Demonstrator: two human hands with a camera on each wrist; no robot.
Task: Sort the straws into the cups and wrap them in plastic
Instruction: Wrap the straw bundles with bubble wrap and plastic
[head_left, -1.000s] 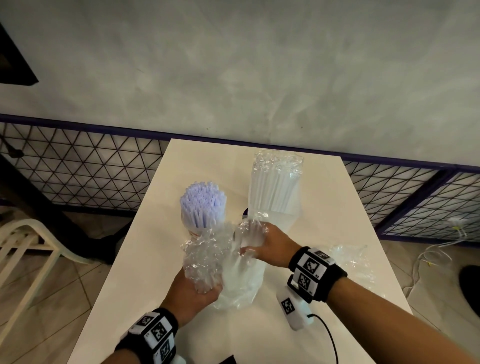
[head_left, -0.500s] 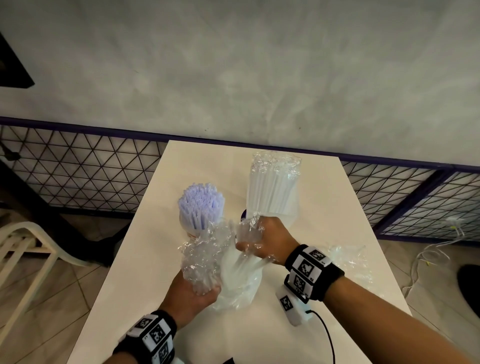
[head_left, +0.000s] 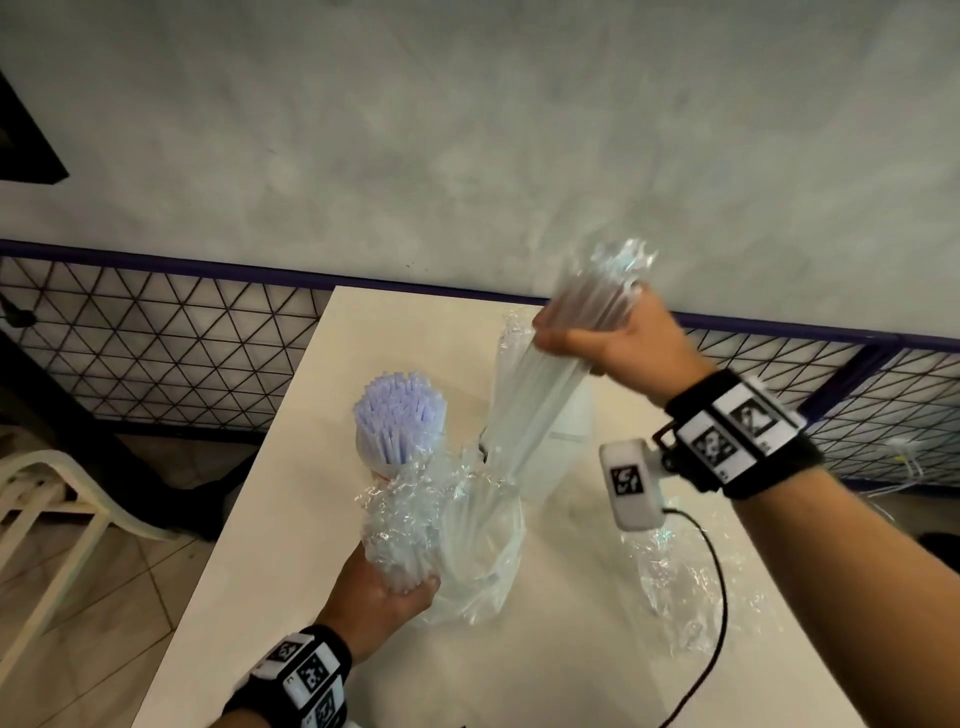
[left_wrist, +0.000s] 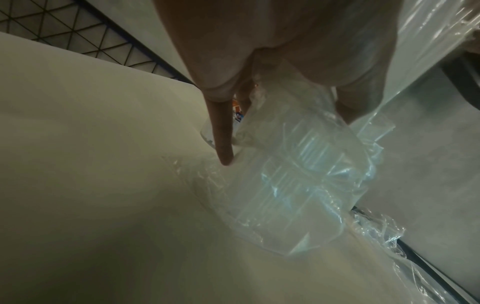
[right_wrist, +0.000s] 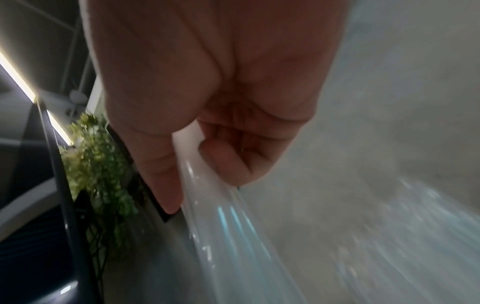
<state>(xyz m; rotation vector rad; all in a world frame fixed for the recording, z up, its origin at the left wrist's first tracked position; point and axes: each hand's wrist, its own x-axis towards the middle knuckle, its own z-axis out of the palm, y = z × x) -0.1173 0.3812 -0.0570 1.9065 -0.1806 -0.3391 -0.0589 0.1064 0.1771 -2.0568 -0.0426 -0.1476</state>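
lilac straws (head_left: 399, 415), cream table (head_left: 270, 545), seemingly clear plastic (head_left: 467, 545)

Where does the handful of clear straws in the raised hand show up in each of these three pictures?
Head: clear straws, upper right of centre, gripped by the right hand.
Left wrist: not in it.
Right wrist: straws run from the fist to the lower right, blurred.
Shared landmark: grey wall.

Right hand (right_wrist: 207, 92): I see my fingers curled, thumb (right_wrist: 166, 168) on one side, a fingertip (right_wrist: 228, 162) on the other.
Grip: closed round a bundle of clear straws (right_wrist: 233, 236), which runs away past the grip, blurred.
Beside the thumb: green leafy plant (right_wrist: 98, 164), soft in focus.
Beyond the plant: a lit strip (right_wrist: 15, 72).
Other side of the grip: grey wall (right_wrist: 389, 102), with blurred clear plastic below it.
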